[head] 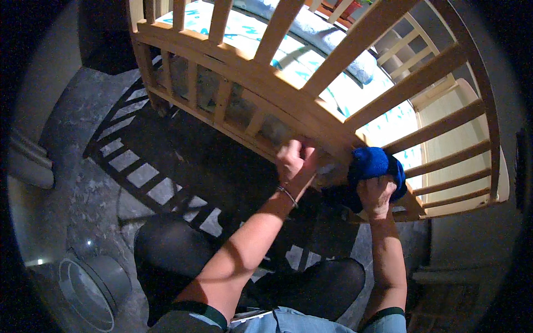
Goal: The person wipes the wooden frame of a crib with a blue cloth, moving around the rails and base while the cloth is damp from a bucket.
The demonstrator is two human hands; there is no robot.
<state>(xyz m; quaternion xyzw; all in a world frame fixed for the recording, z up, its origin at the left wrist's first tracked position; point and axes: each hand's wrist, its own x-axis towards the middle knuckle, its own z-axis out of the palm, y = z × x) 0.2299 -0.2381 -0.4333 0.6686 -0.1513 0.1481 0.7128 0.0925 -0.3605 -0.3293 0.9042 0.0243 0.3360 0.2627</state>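
A wooden baby crib (287,87) with slatted sides stands before me. My right hand (377,195) is closed on a bunched blue cloth (370,162), which lies against the crib's side rail near the right end. A darker fold of the cloth hangs below that hand. My left hand (295,161), with a thin bracelet at the wrist, is at the lower slatted section, left of the cloth. Its fingers are curled and slightly blurred. Whether they grip a slat or just rest there is hidden.
Inside the crib lie a white patterned mattress (245,31) and a rolled grey-blue bedding piece (320,31). A grey bucket (100,279) stands at lower left on the grey tiled floor (93,208). My bent knees (170,245) are close below the crib. Slat shadows cross the floor.
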